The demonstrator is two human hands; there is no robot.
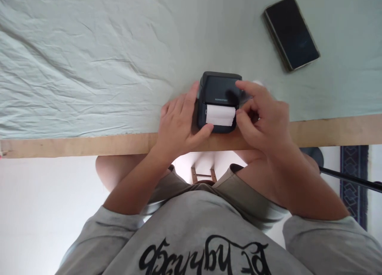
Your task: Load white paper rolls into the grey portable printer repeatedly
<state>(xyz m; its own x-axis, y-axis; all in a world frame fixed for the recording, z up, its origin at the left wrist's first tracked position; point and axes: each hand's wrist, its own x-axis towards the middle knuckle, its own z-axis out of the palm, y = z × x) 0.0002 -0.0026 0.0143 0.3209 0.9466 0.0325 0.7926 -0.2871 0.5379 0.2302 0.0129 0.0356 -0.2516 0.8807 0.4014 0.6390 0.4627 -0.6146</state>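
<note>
A small black portable printer (221, 88) lies near the table's front edge, with a white paper strip (221, 115) curling out of its slot. My left hand (180, 119) holds the printer from the left, its fingers along that side and its thumb at the near corner. On the right, the thumb and a bent finger of my right hand (265, 116) close at the paper's right edge; the index finger reaches to the printer's upper right corner. Whatever lies inside the curled right fingers is hidden. Partly covered behind that hand is a small white thing (258, 83), too blurred to name.
A dark smartphone (292, 33) in a clear-edged case lies at the far right. The pale green cloth (104, 68) on the table is wrinkled at the left. Along the front runs a bare wooden edge (74, 146), with my legs below it.
</note>
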